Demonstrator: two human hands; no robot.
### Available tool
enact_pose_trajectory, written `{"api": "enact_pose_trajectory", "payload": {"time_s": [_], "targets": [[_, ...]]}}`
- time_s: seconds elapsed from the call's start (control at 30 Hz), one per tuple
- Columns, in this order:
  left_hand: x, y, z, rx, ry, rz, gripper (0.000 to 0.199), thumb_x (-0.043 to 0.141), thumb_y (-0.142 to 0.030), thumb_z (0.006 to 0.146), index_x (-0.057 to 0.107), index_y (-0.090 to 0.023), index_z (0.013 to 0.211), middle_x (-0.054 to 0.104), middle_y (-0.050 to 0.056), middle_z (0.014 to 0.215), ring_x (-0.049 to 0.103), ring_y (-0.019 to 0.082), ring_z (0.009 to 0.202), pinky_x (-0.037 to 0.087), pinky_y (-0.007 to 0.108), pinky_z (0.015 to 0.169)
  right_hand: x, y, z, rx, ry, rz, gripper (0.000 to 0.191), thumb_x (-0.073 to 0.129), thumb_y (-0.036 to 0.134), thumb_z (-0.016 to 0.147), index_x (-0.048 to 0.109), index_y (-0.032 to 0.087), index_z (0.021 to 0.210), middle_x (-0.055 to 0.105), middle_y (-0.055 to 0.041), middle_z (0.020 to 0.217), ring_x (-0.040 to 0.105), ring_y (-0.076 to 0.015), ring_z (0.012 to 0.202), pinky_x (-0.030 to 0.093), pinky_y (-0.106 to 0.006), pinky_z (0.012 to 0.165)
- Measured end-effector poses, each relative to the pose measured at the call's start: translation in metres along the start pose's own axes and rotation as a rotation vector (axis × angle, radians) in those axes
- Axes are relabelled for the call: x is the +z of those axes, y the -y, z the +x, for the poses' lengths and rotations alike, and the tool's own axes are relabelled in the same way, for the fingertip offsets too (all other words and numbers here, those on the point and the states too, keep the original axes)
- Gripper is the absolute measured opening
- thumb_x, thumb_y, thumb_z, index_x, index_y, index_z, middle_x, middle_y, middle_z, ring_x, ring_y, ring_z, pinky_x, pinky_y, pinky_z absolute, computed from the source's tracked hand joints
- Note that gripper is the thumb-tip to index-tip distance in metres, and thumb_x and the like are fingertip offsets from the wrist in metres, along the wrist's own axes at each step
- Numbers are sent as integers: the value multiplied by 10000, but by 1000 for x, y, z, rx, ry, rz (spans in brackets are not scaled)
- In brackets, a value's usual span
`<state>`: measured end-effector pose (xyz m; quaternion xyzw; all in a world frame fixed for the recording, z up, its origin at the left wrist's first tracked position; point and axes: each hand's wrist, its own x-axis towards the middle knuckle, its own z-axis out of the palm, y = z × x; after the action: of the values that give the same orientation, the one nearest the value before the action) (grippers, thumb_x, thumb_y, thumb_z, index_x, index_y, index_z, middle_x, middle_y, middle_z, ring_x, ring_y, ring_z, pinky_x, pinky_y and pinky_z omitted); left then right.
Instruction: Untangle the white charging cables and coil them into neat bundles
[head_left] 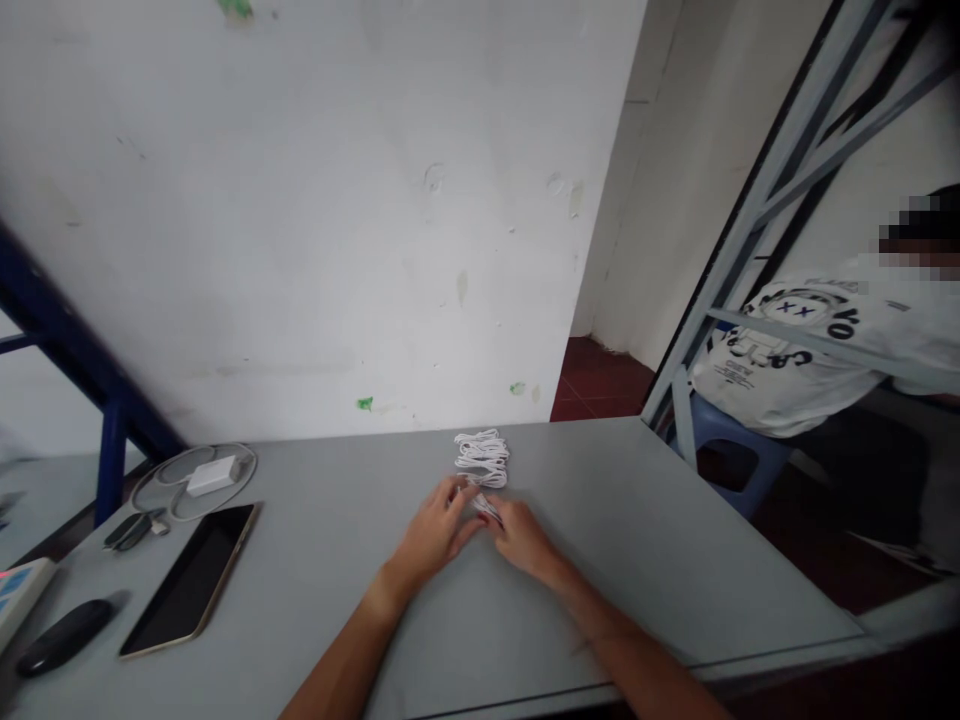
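Note:
Both hands meet over the middle of the grey table, just in front of a coiled bundle of white cord (pixel 482 455). Between them is a small white bundle of cord (pixel 487 507). My right hand (pixel 521 535) has its fingers closed on this small bundle from the right. On the left side, my left hand (pixel 439 525) bends its fingers toward the same bundle, with its thumb reaching under it. Whether the left fingertips grip the cord is too small to tell.
On the grey table (pixel 315 600) at left are a tablet (pixel 191 580), a black mouse (pixel 66 637), a white charger (pixel 214 476) with its cable, and a power strip (pixel 22 590). A white wall stands behind. A person in a white shirt (pixel 795 350) sits beyond the metal frame at right.

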<state>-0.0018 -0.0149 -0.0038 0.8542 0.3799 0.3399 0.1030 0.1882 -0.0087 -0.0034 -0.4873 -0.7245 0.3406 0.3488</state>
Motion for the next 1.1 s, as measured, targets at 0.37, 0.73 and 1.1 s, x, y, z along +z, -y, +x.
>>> {"api": "enact_pose_trajectory", "payload": {"time_s": [0.37, 0.73, 1.1], "targets": [[19, 0, -1, 242, 312, 567, 238, 389, -68, 1044, 605, -148, 1105, 671, 94, 987, 650, 241, 914, 520, 341, 794, 5, -6, 2, -59, 20, -206, 167, 538, 68, 708, 575, 222, 653, 692, -62, 702, 585, -213, 622, 274, -276, 561], [24, -13, -3, 277, 342, 569, 239, 442, -68, 1014, 633, -172, 1114, 710, 106, 1010, 666, 258, 936, 508, 359, 802, -3, -11, 4, -55, 55, -189, 225, 521, 22, 607, 523, 218, 496, 680, -32, 614, 545, -187, 572, 230, -271, 523], [41, -8, 5, -284, 101, 214, 193, 448, -70, 934, 581, -193, 1002, 727, 118, 942, 701, 244, 834, 495, 315, 735, 21, -7, 10, 42, -142, -74, 139, 511, 146, 776, 563, 245, 860, 676, -50, 812, 608, -230, 740, 379, -287, 653]]}}
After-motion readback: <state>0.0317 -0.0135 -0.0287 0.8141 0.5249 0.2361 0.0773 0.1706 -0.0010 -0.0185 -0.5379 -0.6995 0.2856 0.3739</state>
